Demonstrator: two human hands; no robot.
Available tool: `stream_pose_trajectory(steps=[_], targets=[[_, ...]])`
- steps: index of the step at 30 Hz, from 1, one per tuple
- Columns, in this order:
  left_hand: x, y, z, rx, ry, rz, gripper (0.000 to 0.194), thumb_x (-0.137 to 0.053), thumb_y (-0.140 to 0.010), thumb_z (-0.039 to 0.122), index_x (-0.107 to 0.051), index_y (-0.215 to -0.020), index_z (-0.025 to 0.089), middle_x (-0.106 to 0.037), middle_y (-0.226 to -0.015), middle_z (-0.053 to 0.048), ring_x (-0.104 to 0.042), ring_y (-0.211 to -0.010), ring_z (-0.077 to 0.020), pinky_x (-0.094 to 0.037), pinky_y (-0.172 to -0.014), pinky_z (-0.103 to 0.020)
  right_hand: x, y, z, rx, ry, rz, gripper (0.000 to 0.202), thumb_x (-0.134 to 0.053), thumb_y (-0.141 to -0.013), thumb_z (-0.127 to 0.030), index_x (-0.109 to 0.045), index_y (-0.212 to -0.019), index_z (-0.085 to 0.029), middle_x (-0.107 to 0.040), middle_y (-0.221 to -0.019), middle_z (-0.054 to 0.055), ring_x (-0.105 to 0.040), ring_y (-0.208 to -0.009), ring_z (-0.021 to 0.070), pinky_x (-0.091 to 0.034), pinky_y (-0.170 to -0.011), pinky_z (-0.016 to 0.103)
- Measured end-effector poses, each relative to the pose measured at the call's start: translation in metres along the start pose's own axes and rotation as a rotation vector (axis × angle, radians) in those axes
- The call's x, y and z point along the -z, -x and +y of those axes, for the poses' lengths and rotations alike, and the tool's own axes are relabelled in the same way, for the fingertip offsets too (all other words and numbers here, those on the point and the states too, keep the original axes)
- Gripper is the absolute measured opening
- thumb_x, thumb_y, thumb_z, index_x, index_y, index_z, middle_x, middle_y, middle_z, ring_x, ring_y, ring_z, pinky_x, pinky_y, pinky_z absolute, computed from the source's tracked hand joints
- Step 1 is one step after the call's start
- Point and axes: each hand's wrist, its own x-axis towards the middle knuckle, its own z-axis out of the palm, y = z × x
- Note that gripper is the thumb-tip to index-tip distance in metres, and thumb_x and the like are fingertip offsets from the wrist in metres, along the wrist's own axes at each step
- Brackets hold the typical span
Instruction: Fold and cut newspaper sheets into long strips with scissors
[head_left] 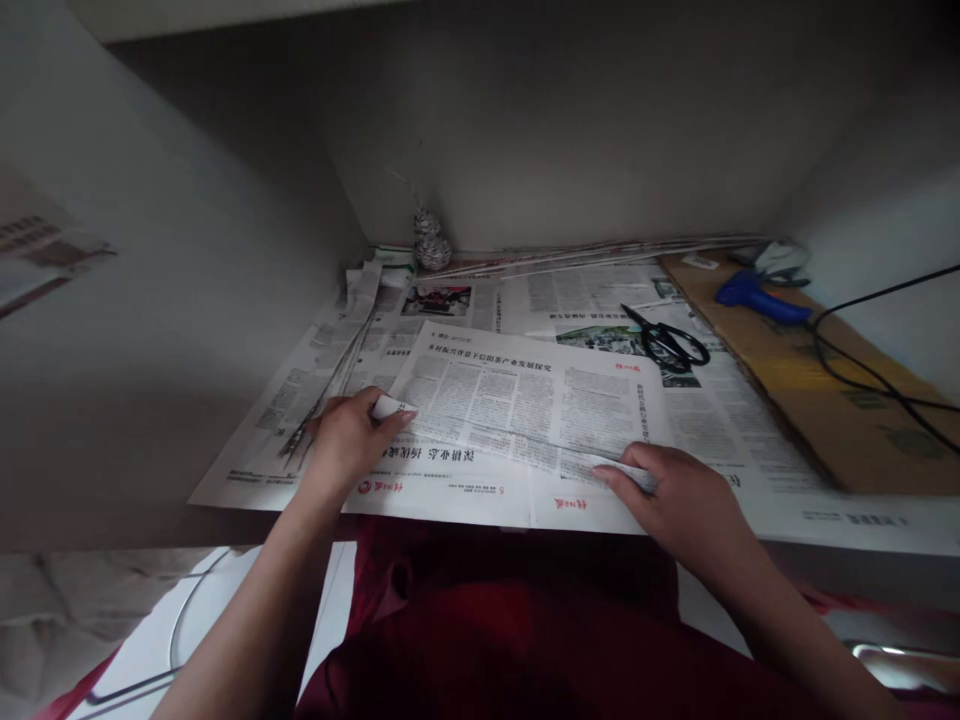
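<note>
Plain walls (600, 130) close in on three sides around a surface covered with spread newspaper (780, 510). Near its front edge, at centre, lies a smaller newspaper sheet (517, 390); clock hours are counted from this sheet, twelve pointing away from the person. At about nine o'clock the left hand (349, 430) pinches one end of its folded near edge between thumb and fingers. At four o'clock the right hand (675, 495) grips the other end the same way. Black-handled scissors (651, 332) rest between two and three o'clock, just beside the sheet. Farther out at two, a blue tool (761, 298) rests on cardboard (795, 400), which extends past three. Paper strips (364, 290) lie at ten, a rounded bundle (431, 242) at eleven.
</note>
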Motion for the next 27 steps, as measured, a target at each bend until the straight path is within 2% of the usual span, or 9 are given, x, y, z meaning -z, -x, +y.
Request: stream_pose_trajectory(steps=[7,12,27], targets=[[-0.0008,-0.002,-0.0004,-0.013,-0.016,-0.008,0.028,-0.064,-0.082,0.051,-0.066,-0.083,0.024,-0.065,-0.07,-0.003,-0.062,-0.075,-0.0231,-0.039,-0.068,-0.032,0.0026,-0.0019,0.0003,-0.035,0.004,-0.025,0.041,-0.054,-0.094,-0.058,-0.059,-0.073,-0.024,-0.068,-0.07,0.003,-0.063,-0.069,0.0236,-0.038,-0.062,0.032],[-0.0022,-0.0033,-0.0021,-0.022,-0.03,-0.01,0.029,-0.062,-0.083,0.053,-0.063,-0.081,0.024,-0.065,-0.074,-0.004,-0.062,-0.076,-0.0232,-0.038,-0.068,-0.032,0.0021,-0.0013,0.0012,-0.034,0.005,-0.026,0.042,-0.054,-0.094,-0.06,-0.058,-0.072,-0.024,-0.068,-0.07,0.003,-0.062,-0.068,0.0233,-0.038,-0.062,0.032],[0.002,-0.0017,0.0019,-0.009,0.06,-0.012,0.026,-0.065,-0.08,0.05,-0.064,-0.078,0.024,-0.062,-0.066,-0.001,-0.06,-0.072,-0.0213,-0.039,-0.066,-0.031,0.0026,-0.0032,0.0012,-0.061,-0.029,-0.046,0.044,-0.054,-0.093,-0.062,-0.056,-0.071,-0.025,-0.067,-0.068,0.002,-0.061,-0.065,0.0229,-0.037,-0.061,0.032]])
